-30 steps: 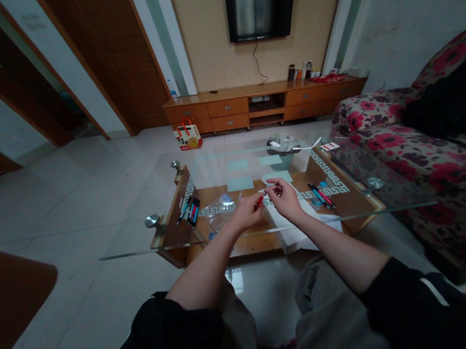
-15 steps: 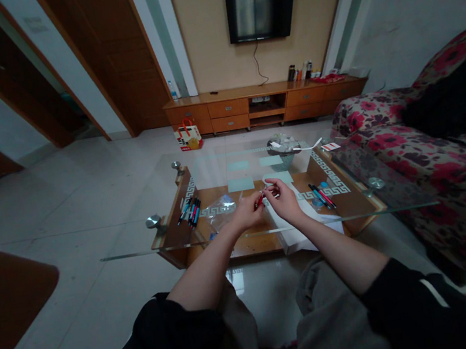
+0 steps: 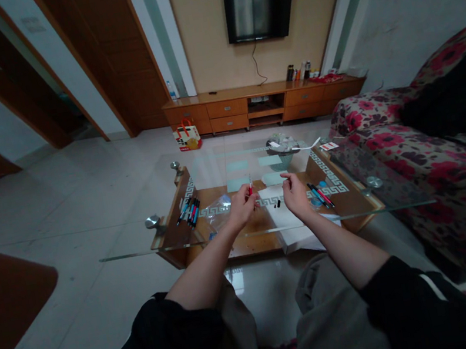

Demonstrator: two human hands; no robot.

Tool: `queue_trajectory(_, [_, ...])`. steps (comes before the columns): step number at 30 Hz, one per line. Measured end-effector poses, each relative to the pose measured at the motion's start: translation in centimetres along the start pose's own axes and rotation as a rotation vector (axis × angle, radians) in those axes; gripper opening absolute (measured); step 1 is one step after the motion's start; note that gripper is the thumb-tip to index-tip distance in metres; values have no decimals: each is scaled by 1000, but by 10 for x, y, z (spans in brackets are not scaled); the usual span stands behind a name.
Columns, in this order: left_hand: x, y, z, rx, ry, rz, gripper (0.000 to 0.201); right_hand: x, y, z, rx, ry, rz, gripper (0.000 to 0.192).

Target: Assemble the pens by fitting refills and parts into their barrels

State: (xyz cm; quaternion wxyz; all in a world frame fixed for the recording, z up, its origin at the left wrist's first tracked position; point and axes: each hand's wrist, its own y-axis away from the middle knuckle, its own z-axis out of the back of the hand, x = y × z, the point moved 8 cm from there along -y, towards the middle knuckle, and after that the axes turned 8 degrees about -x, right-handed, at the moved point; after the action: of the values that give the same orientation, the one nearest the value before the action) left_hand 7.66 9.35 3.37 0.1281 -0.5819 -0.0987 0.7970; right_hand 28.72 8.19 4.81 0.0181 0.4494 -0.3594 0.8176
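Glass tabletop [image 3: 210,172] faces a television [image 3: 261,10]; left hand [image 3: 241,204] grips red pen [image 3: 250,189], right hand [image 3: 295,195] unclear

Red pen part [image 3: 250,189]: slender, pale at its upper end, held nearly upright in the left hand [image 3: 242,203]. A short black piece [image 3: 278,204] and a smaller dark piece [image 3: 275,207] lie to its right, just beside each other, on the glass tabletop [image 3: 237,166]. Farther right, slanting side by side: red, blue and black pens [image 3: 321,195].

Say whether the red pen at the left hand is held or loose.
Held: the left hand grips the red pen, one end jutting out.
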Motion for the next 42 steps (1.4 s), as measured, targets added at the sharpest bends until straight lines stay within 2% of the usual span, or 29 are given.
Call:
queue_trajectory(4, [5, -3, 8, -88, 82, 41, 27, -11, -1, -1, 4, 26, 16, 33])
queue_trajectory(7, [8, -4, 13, -126, 111, 63, 27, -10, 1, -6, 41, 56, 62, 30])
queue_trajectory(15, [10, -5, 24, -223, 8, 132, 27, 22, 18, -25, 228, 48, 183, 27])
queue_trajectory(20, [14, -7, 30, -298, -52, 155, 26, 49, 39, -48, 423, 12, 314, 29])
queue_trajectory(26, [24, -10, 32, -321, -43, 188, 25, 54, 56, -67, 593, 110, 371, 34])
queue_trajectory(37, [25, -11, 29, -300, -36, 224, 29, 48, 64, -71, 684, 154, 386, 41])
queue_trajectory(42, [25, -11, 29, -297, -47, 204, 29, 50, 58, -68, 637, 116, 346, 38])
